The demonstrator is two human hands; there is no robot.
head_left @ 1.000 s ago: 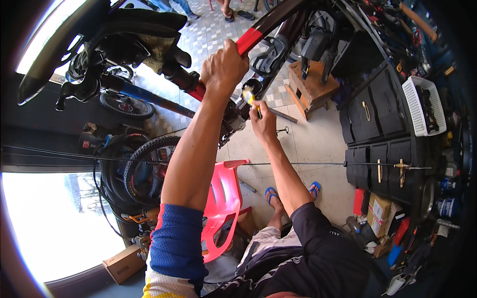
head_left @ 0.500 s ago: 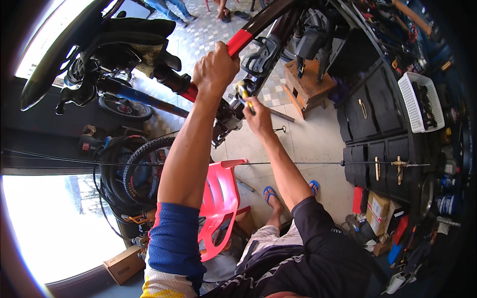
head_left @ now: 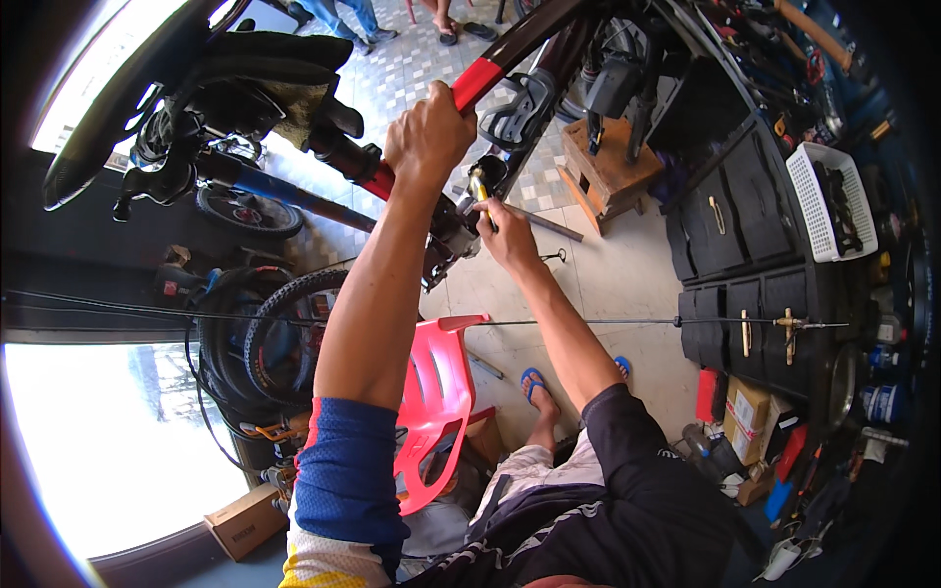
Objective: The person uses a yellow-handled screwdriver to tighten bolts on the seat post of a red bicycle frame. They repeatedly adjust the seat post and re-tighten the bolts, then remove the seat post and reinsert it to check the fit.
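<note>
Left hand [head_left: 428,135] hides part of the red frame tube [head_left: 477,86], whose dark upper length runs out past the top edge. Right hand [head_left: 506,237] covers the lower part of a slim yellow tool [head_left: 478,186], its tip too small to make out. Bystander's blue-clad legs [head_left: 345,18] cut off by the same edge.
</note>
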